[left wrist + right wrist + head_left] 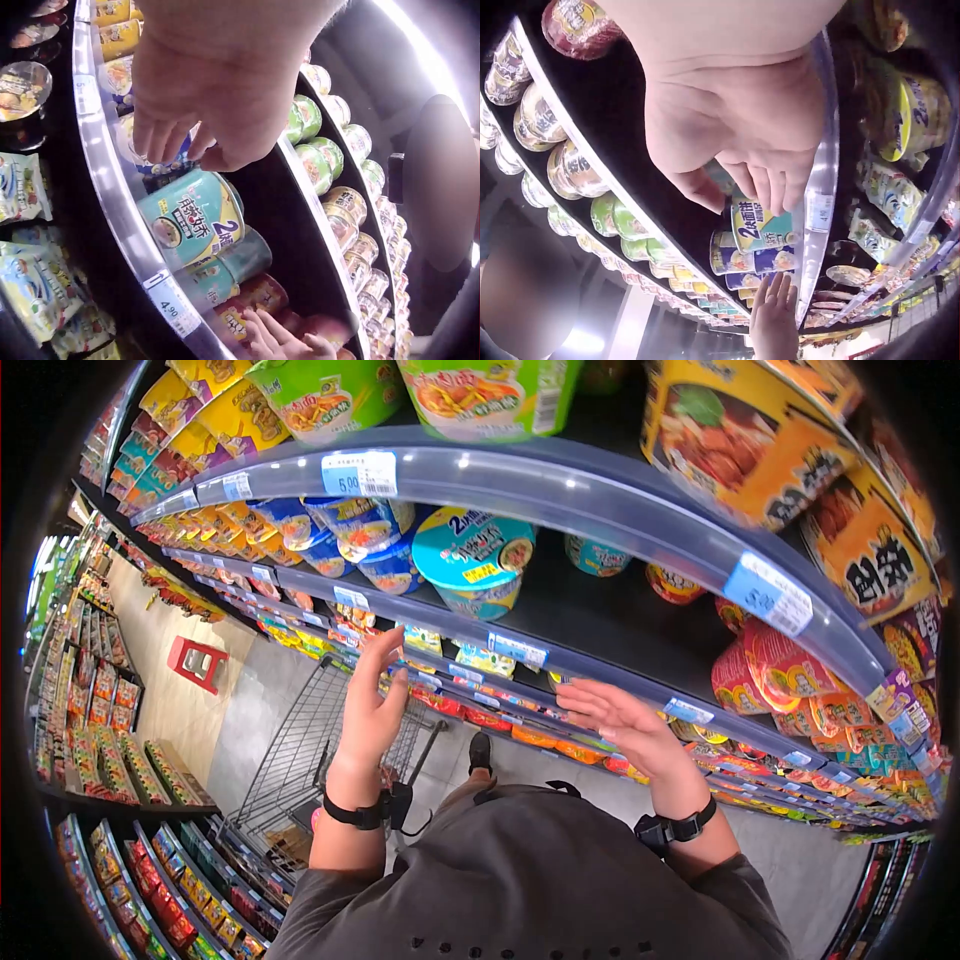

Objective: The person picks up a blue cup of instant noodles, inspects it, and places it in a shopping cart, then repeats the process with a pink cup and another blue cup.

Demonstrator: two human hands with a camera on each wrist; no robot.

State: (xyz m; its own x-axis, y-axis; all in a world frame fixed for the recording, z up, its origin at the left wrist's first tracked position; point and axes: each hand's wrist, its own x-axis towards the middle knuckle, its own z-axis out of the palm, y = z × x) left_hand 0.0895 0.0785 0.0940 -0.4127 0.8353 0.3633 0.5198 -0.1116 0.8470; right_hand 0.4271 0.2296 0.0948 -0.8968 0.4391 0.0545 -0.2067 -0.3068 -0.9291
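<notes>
Blue cups (370, 525) sit beyond the left hand (370, 710), which holds nothing—fingers loosely bent, thumb apart. The teal cup (475, 555) stands upright, ahead and right of that hand—seemingly the nearer one—with the shelf edge (430, 622) between. From the right hand (640, 730), empty, fingers fairly straight and close together, it lies ahead and left. Red cups (770, 665) sit ahead and right of that hand.
</notes>
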